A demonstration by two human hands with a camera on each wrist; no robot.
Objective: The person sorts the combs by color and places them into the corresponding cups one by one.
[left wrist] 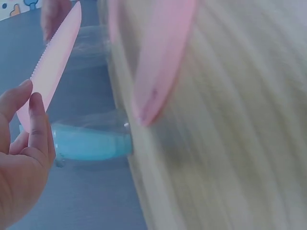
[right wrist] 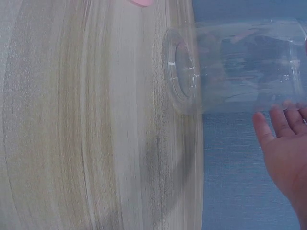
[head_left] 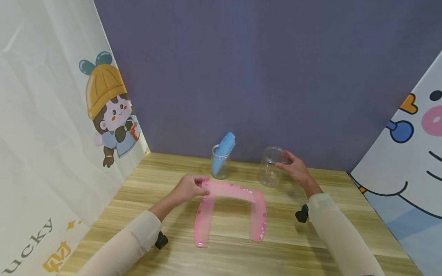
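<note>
Pink comb [head_left: 229,190], apparently at your pickup step; the next move likely calls for a steady pinch. Translucent and toothed, it is above the table [head_left: 286,249], left end pinched by your left hand [head_left: 187,188]. Your right hand [head_left: 297,169] grips a clear cup [head_left: 269,173], farther right. Two other pink combs [head_left: 204,222] lie nearer.

Soft shadows [right wrist: 168,187] mark the table [head_left: 290,245], blurred in the left-wrist view.

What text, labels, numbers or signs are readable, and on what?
"ucky": left white wall, running to the frame edge.
Orange lettering, same wall: too stylised to read surely.
Small marks on the pink combs: too small to read.
</note>
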